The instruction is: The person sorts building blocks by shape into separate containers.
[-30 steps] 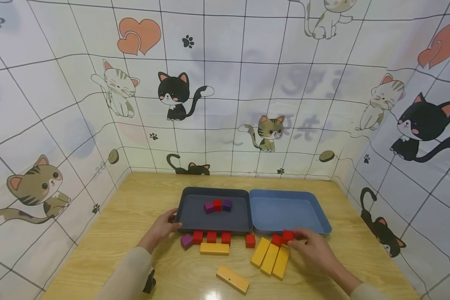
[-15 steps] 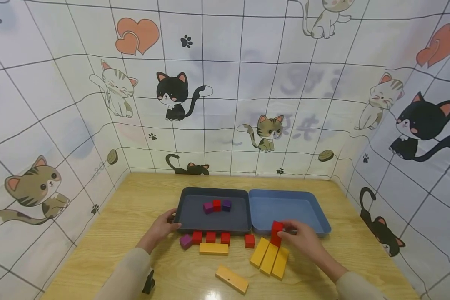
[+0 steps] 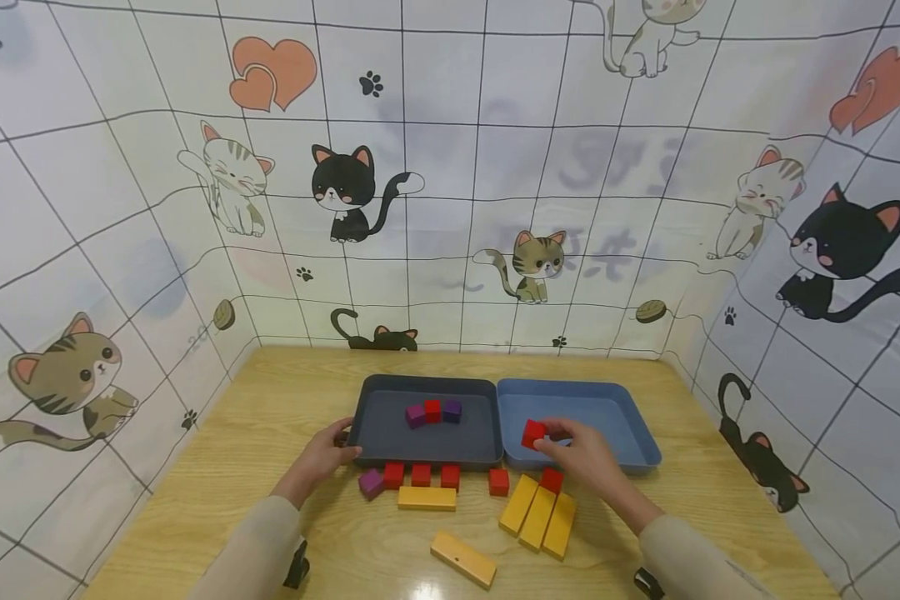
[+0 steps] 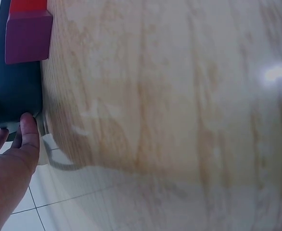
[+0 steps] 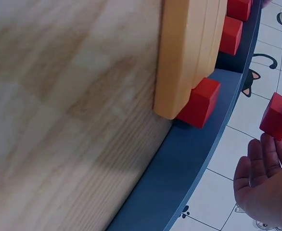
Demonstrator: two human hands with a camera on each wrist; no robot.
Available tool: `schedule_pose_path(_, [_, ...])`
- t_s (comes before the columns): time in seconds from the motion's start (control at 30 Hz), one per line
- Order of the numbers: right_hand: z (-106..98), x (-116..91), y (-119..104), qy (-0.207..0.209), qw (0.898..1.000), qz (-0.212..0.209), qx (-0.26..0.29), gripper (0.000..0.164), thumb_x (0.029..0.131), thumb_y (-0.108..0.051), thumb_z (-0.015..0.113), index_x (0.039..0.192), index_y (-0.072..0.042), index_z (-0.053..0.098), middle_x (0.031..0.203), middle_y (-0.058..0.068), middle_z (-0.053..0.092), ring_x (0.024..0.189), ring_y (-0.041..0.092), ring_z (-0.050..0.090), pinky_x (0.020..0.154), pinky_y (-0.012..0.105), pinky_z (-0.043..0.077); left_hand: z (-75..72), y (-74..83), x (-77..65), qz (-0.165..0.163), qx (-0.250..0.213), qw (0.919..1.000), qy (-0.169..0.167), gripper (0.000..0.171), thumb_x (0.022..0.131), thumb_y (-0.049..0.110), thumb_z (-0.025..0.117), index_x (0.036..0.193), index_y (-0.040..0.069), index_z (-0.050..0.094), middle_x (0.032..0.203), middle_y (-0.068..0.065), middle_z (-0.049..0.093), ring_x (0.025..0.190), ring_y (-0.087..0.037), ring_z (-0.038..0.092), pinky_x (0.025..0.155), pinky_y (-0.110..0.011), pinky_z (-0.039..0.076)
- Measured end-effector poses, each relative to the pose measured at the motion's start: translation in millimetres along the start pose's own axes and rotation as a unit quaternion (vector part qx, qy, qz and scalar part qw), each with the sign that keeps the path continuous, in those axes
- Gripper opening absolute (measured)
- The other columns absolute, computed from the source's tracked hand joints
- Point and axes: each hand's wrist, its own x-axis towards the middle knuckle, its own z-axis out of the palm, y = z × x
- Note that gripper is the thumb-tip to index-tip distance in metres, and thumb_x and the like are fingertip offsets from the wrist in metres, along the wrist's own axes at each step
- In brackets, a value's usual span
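My left hand (image 3: 318, 460) holds the left end of a dark grey tray (image 3: 367, 456); in the left wrist view its thumb and fingers (image 4: 29, 129) are bent about the tray's corner. In the dark tray sit a red cube (image 3: 432, 411) and two purple cubes, one of them a purple cube (image 3: 452, 412) of darker shade. Between thumb and fingertips my right hand (image 3: 585, 457) pinches a red cube (image 3: 533, 434), above the near left part of a blue tray (image 3: 637, 417). The right wrist view shows that held red cube (image 5: 275, 117) from the side.
Before the dark tray lie a purple cube (image 3: 371, 483), several red cubes and a yellow block (image 3: 427, 498). Three yellow blocks (image 3: 537, 518) lie side by side, a red cube (image 3: 551, 480) at their far ends. Another yellow block (image 3: 462, 559) lies nearer. Cat-patterned cloth (image 3: 450, 167) surrounds the table.
My right hand has lifted the red cube from beside another red cube and carried it left and away from me, over the blue tray. The left hand has stayed at the dark tray.
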Motion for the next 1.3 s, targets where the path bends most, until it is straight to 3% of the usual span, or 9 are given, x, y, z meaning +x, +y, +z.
schedule_pose_path(0.43, [17.9,34.6,-13.8,-0.009,1.000,-0.003,0.001,0.042,0.088,-0.029,0.076,0.125,-0.010,0.068,0.108,0.002,0.069,0.100,0.023,0.062,0.080,0.039,0.054,-1.5,0.6,-0.4,-0.006,-0.009,0.9999,-0.011,0.060,0.094,0.003,0.065,0.147,-0.004,0.039,0.131,-0.031,0.054,0.115,-0.038,0.054,0.093,-0.049,0.048])
schedule_pose_path(0.73, [47.1,50.9,-31.9,-0.022,0.999,-0.020,0.027,0.040,0.088,-0.030,0.076,0.124,-0.013,0.068,0.110,0.000,0.070,0.101,0.021,0.063,0.086,0.044,0.052,-0.3,1.1,-0.5,-0.007,-0.007,0.9999,-0.011,0.060,0.094,0.002,0.063,0.148,-0.004,0.038,0.130,-0.030,0.054,0.115,-0.038,0.054,0.093,-0.048,0.048])
schedule_pose_path(1.0, [71.6,58.7,-55.2,-0.060,0.996,-0.033,0.050,0.038,0.089,-0.030,0.076,0.123,-0.014,0.069,0.111,0.000,0.069,0.101,0.022,0.063,0.083,0.041,0.054,-0.3,-0.7,-0.9,-0.003,-0.005,1.0000,-0.008,0.059,0.094,0.002,0.063,0.147,-0.004,0.039,0.131,-0.031,0.054,0.118,-0.040,0.053,0.095,-0.051,0.047])
schedule_pose_path(1.3, [101.1,66.3,-72.4,-0.093,0.994,-0.042,0.036,0.039,0.090,-0.031,0.075,0.124,-0.014,0.068,0.109,-0.001,0.069,0.100,0.020,0.063,0.086,0.041,0.053,-1.1,0.5,-1.5,-0.006,-0.011,0.9999,-0.007,0.059,0.094,0.001,0.063,0.147,-0.005,0.039,0.130,-0.031,0.054,0.116,-0.039,0.054,0.094,-0.049,0.048])
